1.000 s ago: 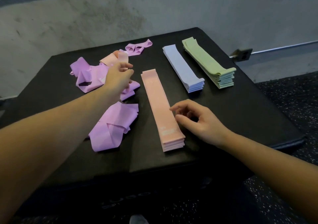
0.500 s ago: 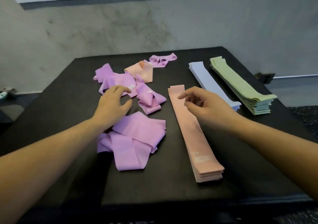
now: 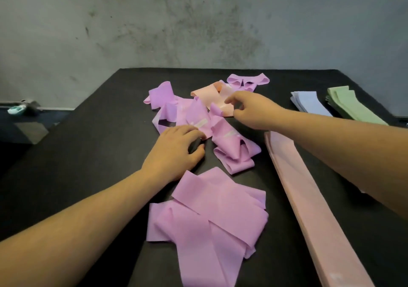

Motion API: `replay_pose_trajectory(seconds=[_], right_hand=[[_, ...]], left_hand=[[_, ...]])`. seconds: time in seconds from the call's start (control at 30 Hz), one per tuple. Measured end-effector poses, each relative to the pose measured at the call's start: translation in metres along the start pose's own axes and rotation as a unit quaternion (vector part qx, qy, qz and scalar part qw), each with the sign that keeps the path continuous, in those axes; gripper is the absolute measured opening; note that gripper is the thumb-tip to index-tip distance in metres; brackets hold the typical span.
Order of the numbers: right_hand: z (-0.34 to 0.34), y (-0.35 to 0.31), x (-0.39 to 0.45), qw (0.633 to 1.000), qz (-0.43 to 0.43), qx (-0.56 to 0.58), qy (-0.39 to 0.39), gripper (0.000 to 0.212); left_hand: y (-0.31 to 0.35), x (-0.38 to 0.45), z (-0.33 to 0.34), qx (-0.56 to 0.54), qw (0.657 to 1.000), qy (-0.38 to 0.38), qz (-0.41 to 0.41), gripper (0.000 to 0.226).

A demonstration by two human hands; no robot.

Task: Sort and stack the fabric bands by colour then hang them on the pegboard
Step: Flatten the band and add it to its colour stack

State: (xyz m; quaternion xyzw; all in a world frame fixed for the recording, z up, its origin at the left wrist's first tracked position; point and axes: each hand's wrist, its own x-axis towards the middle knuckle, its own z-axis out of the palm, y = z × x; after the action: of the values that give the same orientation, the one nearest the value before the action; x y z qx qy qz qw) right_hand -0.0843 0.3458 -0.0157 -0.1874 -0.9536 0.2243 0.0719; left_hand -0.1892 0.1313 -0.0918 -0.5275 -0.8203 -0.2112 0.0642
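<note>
pink stack (image 3: pixel 309 189) and green stack (image 3: pixel 353 105) run off frame.

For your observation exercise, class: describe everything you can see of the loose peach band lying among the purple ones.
The loose peach band is a smooth, slightly shiny strip, crumpled and folded over itself, not flat. It lies on the black table at the far side of the tangle, between purple bands. The right hand reaches onto its near edge, fingers curled; whether they pinch it is unclear.

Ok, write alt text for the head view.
A person's right hand pinches a loose peach band while the left hand rests on tangled purple bands on a black table. Neat peach, pale blue and green stacks lie to the right.
</note>
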Motion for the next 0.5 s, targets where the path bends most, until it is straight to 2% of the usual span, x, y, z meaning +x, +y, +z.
replay_pose_trajectory(seconds=[0.17, 0.23, 0.33, 0.4, 0.5], right_hand=[[0.018, -0.004, 0.052, 0.999, -0.03, -0.006, 0.023, 0.071], [0.021, -0.007, 0.07, 0.998, -0.016, -0.066, -0.001, 0.074], [0.027, -0.007, 0.088, 0.989, -0.024, -0.135, -0.048, 0.03], [0.029, -0.004, 0.087, 0.995, -0.022, -0.097, -0.03, 0.016], [0.029, 0.0, 0.072, 0.998, -0.03, -0.035, 0.038, 0.006]], left_hand=[[0.001, -0.001, 0.001, 0.003, 0.999, 0.033, 0.013, 0.035], [0.0, -0.001, 0.002, 0.0, 0.999, 0.039, 0.014, 0.035], [0.0, -0.001, 0.003, -0.013, 0.999, 0.041, 0.01, 0.032], [-0.001, 0.0, 0.003, -0.016, 0.999, 0.042, 0.006, 0.029], [0.0, 0.0, 0.002, -0.025, 0.999, 0.035, 0.001, 0.031]])
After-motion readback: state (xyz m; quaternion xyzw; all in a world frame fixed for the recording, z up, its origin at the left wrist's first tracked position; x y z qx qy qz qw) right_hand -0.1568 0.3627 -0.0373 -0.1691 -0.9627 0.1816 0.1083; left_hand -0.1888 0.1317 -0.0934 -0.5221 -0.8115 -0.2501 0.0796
